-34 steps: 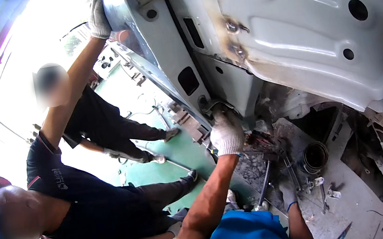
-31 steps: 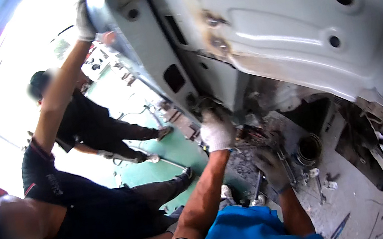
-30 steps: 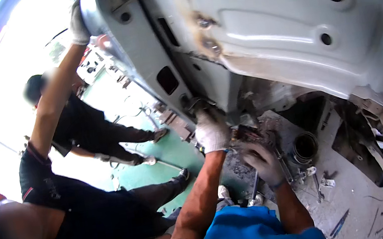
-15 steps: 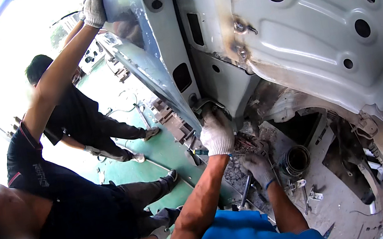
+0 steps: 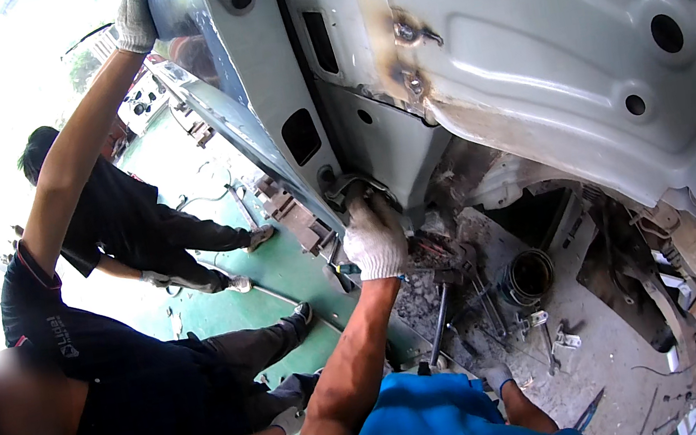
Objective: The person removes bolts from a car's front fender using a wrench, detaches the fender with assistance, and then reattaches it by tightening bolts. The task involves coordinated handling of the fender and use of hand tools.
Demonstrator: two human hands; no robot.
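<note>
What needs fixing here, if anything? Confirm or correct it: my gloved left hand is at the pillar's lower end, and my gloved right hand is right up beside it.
One thing is wrong: the head view shows your gloved right hand down by the shirt, well apart from your gloved left hand. That one is at the lower end of the pillar, as stated.
</note>
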